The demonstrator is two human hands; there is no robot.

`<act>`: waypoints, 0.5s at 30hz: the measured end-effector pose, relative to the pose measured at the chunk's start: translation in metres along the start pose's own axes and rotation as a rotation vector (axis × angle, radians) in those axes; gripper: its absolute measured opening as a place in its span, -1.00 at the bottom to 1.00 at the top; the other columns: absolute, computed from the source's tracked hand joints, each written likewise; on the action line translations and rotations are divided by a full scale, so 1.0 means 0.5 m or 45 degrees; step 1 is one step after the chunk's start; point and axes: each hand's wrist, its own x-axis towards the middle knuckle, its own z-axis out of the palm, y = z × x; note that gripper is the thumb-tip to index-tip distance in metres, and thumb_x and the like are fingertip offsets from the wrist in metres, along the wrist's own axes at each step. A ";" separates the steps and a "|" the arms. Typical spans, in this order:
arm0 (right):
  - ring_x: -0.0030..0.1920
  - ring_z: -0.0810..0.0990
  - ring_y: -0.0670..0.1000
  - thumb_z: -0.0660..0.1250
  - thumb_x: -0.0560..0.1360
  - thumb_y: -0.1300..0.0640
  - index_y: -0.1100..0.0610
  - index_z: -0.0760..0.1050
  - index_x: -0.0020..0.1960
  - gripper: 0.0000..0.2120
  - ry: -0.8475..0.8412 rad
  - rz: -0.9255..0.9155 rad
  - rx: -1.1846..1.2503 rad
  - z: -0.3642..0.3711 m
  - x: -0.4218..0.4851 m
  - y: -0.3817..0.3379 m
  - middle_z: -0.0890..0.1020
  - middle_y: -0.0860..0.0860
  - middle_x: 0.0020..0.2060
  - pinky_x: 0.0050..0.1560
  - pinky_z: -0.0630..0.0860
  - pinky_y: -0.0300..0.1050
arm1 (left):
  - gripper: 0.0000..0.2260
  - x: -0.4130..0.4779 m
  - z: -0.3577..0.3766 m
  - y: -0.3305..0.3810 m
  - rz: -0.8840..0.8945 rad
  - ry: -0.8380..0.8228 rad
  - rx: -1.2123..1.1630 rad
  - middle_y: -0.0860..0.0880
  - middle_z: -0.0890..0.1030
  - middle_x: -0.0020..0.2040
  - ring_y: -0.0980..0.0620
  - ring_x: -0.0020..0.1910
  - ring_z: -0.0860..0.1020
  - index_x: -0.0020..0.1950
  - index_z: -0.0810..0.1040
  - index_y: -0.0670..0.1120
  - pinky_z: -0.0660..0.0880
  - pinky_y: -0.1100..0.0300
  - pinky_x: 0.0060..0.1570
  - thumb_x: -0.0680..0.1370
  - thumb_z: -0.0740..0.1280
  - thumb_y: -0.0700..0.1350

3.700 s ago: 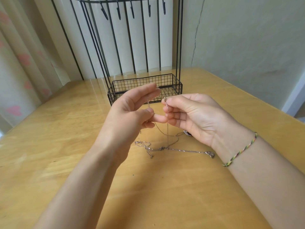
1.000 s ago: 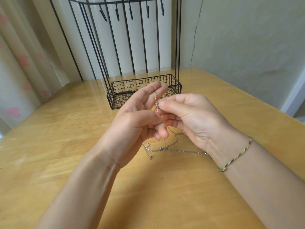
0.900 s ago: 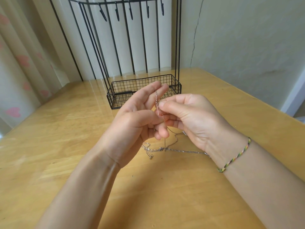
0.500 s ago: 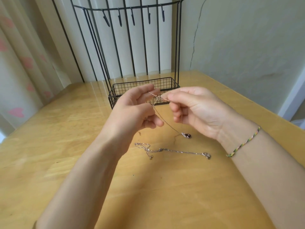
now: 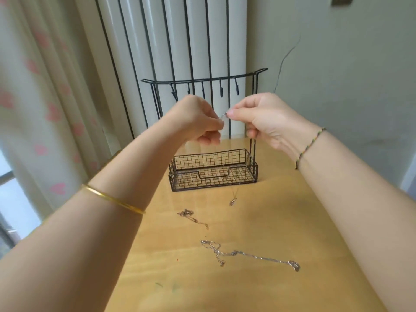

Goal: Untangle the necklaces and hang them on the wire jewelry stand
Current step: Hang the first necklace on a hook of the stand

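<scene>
Both hands are raised in front of the black wire jewelry stand (image 5: 254, 109), just below its row of hooks. My left hand (image 5: 198, 120) and my right hand (image 5: 258, 120) each pinch an end of a thin necklace chain (image 5: 223, 115). Its loop hangs down thin and faint, with a small pendant (image 5: 233, 201) dangling near the table in front of the stand's basket (image 5: 213, 183). A silver necklace (image 5: 247, 255) with a pendant lies loose on the wooden table. A gold-toned chain (image 5: 191, 218) lies bunched behind it.
The wooden table (image 5: 258, 221) reaches to a wall on the right. White vertical panels and a curtain with pink hearts (image 5: 45, 109) stand behind and left of the stand. A gold bangle sits on my left forearm and a braided bracelet on my right wrist.
Both hands rose from just above the table to the hook bar, lifting one necklace clear of the others. The camera tilted up. The silver necklace stayed on the table.
</scene>
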 end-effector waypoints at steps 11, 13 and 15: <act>-0.37 0.38 -0.06 0.39 0.48 0.15 0.13 0.57 -0.15 -0.94 -0.039 -0.051 0.069 0.129 0.156 -0.064 0.49 0.01 -0.30 -0.36 0.40 -0.20 | -0.86 0.114 -0.161 -0.058 -0.123 0.204 -0.099 -0.01 0.68 -0.03 0.09 -0.19 0.45 -0.02 0.64 -0.08 0.37 0.27 -0.22 0.54 0.36 -0.04; -0.37 0.40 -0.06 0.37 0.48 0.16 0.17 0.58 -0.08 -0.92 -0.034 -0.062 0.058 0.150 0.180 -0.073 0.50 0.00 -0.31 -0.34 0.42 -0.21 | -0.88 0.134 -0.173 -0.073 -0.114 0.287 -0.115 -0.03 0.67 -0.07 0.10 -0.23 0.45 -0.03 0.64 -0.10 0.37 0.30 -0.28 0.54 0.37 -0.07; -0.36 0.42 -0.06 0.37 0.48 0.18 0.17 0.58 -0.08 -0.94 -0.033 -0.086 0.022 0.174 0.210 -0.083 0.50 0.00 -0.32 -0.34 0.45 -0.21 | -0.88 0.156 -0.188 -0.089 -0.102 0.364 -0.152 -0.06 0.65 -0.12 0.12 -0.28 0.46 -0.03 0.63 -0.13 0.37 0.33 -0.33 0.54 0.37 -0.10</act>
